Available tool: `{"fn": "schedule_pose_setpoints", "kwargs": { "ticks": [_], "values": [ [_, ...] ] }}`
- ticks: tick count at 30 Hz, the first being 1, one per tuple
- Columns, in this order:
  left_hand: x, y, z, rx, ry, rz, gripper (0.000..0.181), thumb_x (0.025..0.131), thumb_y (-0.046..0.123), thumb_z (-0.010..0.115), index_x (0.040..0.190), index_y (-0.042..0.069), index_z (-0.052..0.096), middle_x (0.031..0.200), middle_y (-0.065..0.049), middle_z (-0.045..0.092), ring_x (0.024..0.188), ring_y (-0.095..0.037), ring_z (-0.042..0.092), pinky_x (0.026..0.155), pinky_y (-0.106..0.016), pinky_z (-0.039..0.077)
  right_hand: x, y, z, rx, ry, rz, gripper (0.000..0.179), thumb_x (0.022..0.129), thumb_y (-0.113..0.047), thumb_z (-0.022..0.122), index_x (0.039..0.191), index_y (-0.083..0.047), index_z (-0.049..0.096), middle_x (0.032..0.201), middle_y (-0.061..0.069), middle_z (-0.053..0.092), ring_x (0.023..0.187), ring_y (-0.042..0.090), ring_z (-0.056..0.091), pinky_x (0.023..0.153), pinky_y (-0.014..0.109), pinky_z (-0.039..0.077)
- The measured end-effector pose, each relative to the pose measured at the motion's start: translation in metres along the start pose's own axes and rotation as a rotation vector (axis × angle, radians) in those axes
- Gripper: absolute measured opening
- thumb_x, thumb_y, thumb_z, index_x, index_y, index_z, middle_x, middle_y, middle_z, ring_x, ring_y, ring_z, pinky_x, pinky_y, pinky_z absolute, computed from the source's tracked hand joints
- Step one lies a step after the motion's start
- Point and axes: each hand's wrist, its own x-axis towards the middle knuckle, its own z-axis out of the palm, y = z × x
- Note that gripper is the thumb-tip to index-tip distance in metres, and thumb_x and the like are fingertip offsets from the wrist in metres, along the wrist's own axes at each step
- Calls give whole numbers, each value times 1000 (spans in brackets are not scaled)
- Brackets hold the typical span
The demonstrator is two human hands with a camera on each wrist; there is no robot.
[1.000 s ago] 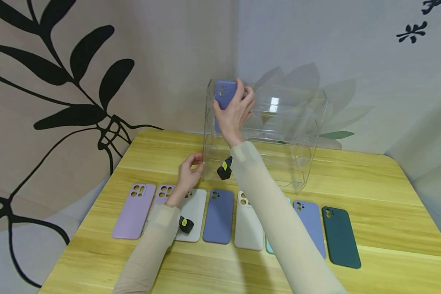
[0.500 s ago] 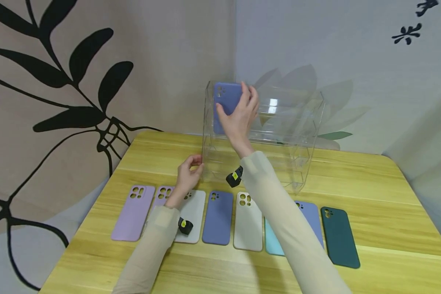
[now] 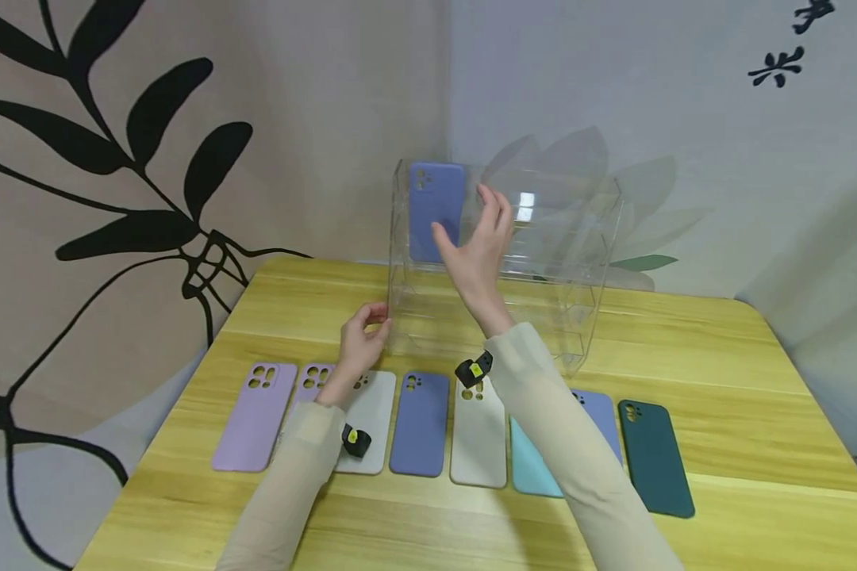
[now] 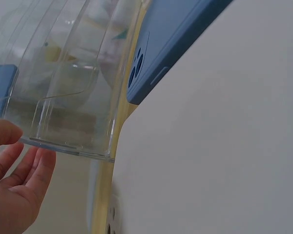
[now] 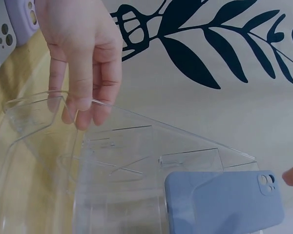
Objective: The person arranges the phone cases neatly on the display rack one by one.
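Observation:
A clear acrylic display rack (image 3: 543, 246) stands at the back of the table. At its upper left, a periwinkle-blue phone case (image 3: 436, 212) leans upright on a tier, camera cutouts at the top. My right hand (image 3: 480, 258) is just right of that case, holding nothing, thumb and fingers spread apart. My left hand (image 3: 362, 337) grips the front edge of the rack's left side panel. In the left wrist view, the left hand's thumb (image 4: 7, 131) and fingers lie on either side of that panel edge.
Several phone cases lie in a row on the wooden table (image 3: 743, 381) before the rack, including a lilac case (image 3: 255, 416), a blue case (image 3: 420, 424), a white case (image 3: 478, 444), a turquoise case (image 3: 534, 460) and a dark green case (image 3: 657, 458). A wall stands close behind.
My right hand has let go of the periwinkle phone case and drawn back to the right and down. The case stays leaning in the rack. My left hand keeps its place at the rack's side.

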Motion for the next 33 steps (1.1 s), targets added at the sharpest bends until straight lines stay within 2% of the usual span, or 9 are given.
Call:
{"fn": "schedule_pose_setpoints", "kwargs": {
  "ticks": [5,11,19,27,33],
  "values": [
    [0,-1,1,-3,-2,5,25,87,-11,55,110,-18,53,106,-32,57,100,-41,56,85,-44,52,-9,6,-9,50,14,-24,69,74,-18,77,130,1,43,131,17,39,124,26,35,106,34,28],
    [0,0,1,-2,-3,7,24,87,-10,55,110,-18,54,106,-31,58,99,-41,56,85,-42,52,-19,10,-22,83,-4,-28,68,75,-16,77,130,3,42,130,18,39,121,26,37,105,35,29],
    [0,1,0,-2,-7,-2,24,87,-10,55,110,-17,53,106,-31,58,100,-40,56,85,-41,52,-31,17,-39,65,4,-81,66,74,-13,77,128,5,44,126,19,41,118,29,39,102,37,32],
    [-1,3,0,-2,-11,-1,24,88,-10,55,111,-18,53,106,-31,57,100,-40,56,85,-42,52,-49,31,-56,47,-36,-76,66,75,-11,77,130,5,43,128,21,39,122,30,37,105,38,31],
    [0,-2,0,-2,-1,0,24,87,-11,55,109,-18,53,106,-33,57,99,-42,55,84,-38,53,-60,41,-72,38,-50,-76,66,76,-10,77,129,7,42,128,23,38,120,32,37,104,42,31]
  ]
}}
